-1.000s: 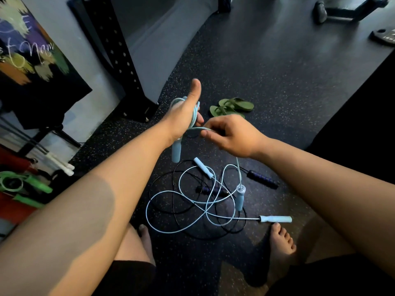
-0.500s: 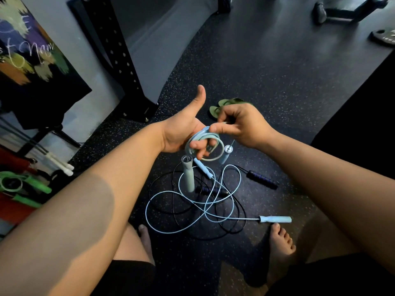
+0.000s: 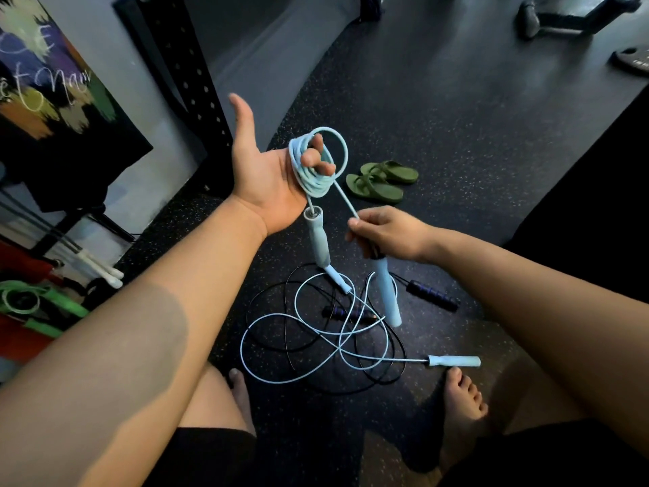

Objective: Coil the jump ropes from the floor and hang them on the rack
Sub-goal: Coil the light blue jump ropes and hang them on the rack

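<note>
Since the frame half a second earlier, the left hand (image 3: 267, 170) is found turned palm-up and lifted, and the right hand (image 3: 389, 233) is found lowered from 1 o'clock of the coil to 5 o'clock of it. The light-blue jump rope (image 3: 309, 181) is held clear of the floor (image 3: 456, 117). Its cord is wound in several turns round the left fingers (image 3: 310, 159), which are curled through the coil, while the thumb is stretched away toward 11 o'clock. One handle (image 3: 318, 240) is hung from the coil at 6 o'clock, just below the palm. A single strand is led from the coil toward 5 o'clock and is pinched between the right thumb and forefinger. The other handle (image 3: 386, 293) is gripped at its top by the remaining right fingers and is pointed downward. On the floor at 6 o'clock of both hands a second pale-blue rope (image 3: 454, 361) is seen in loose loops, tangled with a black rope (image 3: 433, 295). Green sandals (image 3: 381, 181) are noted at 3 o'clock of the coil. Two bare feet (image 3: 463, 398) are noted at 6 o'clock of the tangle.
</note>
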`<action>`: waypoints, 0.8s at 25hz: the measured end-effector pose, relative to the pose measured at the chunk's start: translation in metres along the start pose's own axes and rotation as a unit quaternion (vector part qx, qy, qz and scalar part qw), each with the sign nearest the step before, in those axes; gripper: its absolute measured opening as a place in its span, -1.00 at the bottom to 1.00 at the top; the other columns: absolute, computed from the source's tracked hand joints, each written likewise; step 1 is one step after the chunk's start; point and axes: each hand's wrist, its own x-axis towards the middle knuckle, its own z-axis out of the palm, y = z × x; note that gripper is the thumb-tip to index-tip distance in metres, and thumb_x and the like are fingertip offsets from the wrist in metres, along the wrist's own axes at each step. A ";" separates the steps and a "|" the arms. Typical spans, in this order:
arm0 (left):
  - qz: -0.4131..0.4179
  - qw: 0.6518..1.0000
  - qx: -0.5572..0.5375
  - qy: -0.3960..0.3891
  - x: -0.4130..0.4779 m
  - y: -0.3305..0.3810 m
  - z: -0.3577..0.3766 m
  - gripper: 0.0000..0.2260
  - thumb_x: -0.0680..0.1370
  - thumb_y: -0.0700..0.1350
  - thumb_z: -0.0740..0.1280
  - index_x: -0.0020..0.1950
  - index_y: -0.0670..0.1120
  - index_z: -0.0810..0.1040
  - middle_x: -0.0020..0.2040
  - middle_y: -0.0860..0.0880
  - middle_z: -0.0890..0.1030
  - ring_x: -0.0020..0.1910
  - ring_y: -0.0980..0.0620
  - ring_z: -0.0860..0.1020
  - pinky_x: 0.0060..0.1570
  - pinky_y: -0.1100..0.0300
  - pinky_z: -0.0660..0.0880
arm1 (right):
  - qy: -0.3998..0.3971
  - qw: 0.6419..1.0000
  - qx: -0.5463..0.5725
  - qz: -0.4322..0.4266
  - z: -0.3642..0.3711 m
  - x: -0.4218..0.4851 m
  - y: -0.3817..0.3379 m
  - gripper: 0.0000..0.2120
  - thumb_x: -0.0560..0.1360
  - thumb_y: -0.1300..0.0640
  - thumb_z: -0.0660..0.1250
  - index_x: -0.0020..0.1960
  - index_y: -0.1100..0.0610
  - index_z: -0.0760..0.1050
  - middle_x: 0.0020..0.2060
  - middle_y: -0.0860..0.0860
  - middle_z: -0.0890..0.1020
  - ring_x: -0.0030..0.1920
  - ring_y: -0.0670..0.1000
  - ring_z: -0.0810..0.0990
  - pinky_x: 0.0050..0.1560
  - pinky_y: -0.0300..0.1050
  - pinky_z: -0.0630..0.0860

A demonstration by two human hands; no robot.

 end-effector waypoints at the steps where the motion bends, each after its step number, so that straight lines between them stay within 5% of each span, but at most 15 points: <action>1: 0.020 1.000 -0.002 0.015 0.001 -0.002 0.000 -0.06 0.39 0.64 -0.02 -0.02 -0.24 0.55 -0.27 -0.08 0.45 -0.33 -0.07 0.56 0.18 0.05 0.38 | -0.011 1.000 -0.026 -0.008 0.002 0.000 -0.003 -0.75 0.68 0.07 0.19 -0.05 0.15 0.56 -0.36 0.13 0.53 -0.33 0.08 0.50 -0.31 -0.12 0.43; 6: 0.080 0.987 0.110 0.084 0.005 -0.010 0.001 -0.12 0.50 0.54 -0.09 0.14 -0.20 0.59 -0.21 -0.12 0.61 -0.20 -0.07 0.62 0.37 -0.04 0.41 | 0.018 0.974 -0.202 -0.105 0.002 -0.007 -0.027 -0.84 0.63 0.11 0.25 0.10 0.06 0.60 -0.35 -0.11 0.60 -0.35 -0.19 0.58 -0.25 -0.34 0.47; 11: 0.056 0.929 0.327 0.164 0.014 -0.021 -0.006 -0.02 0.41 0.57 -0.07 0.38 -0.20 0.52 -0.12 -0.12 0.73 -0.09 -0.01 0.65 0.29 0.01 0.42 | 0.096 0.923 -0.311 -0.204 -0.002 -0.009 -0.041 -0.81 0.57 0.04 0.30 0.04 0.07 0.65 -0.25 -0.02 0.68 -0.25 0.03 0.61 -0.16 0.01 0.55; 14: -0.012 0.884 0.446 0.140 0.014 -0.029 -0.005 -0.06 0.44 0.59 -0.13 0.01 -0.13 0.73 -0.13 -0.10 0.74 -0.02 0.00 0.67 0.34 0.02 0.39 | 0.150 0.897 -0.322 -0.264 -0.010 -0.009 -0.045 -0.78 0.51 -0.06 0.32 0.04 -0.04 0.69 -0.18 -0.05 0.70 -0.20 0.05 0.65 -0.21 0.05 0.58; 17: -0.132 0.868 0.475 0.063 0.014 -0.032 -0.007 0.07 0.24 0.72 -0.13 0.02 -0.13 0.70 -0.02 -0.21 0.72 0.08 -0.13 0.67 0.39 -0.02 0.36 | 0.154 0.888 -0.322 -0.290 -0.019 -0.010 -0.047 -0.77 0.45 -0.16 0.40 -0.05 -0.03 0.68 -0.23 -0.07 0.65 -0.22 0.00 0.62 -0.23 0.04 0.57; 20: -0.196 0.856 0.479 -0.011 0.010 -0.030 -0.003 -0.01 0.41 0.58 -0.32 -0.22 -0.18 0.59 -0.28 -0.21 0.61 -0.25 -0.12 0.62 -0.03 0.16 0.53 | 0.141 0.911 -0.249 -0.297 -0.023 -0.011 -0.045 -0.64 0.36 -0.16 0.55 -0.04 0.09 0.64 -0.20 -0.05 0.60 -0.20 -0.07 0.56 -0.15 -0.13 0.53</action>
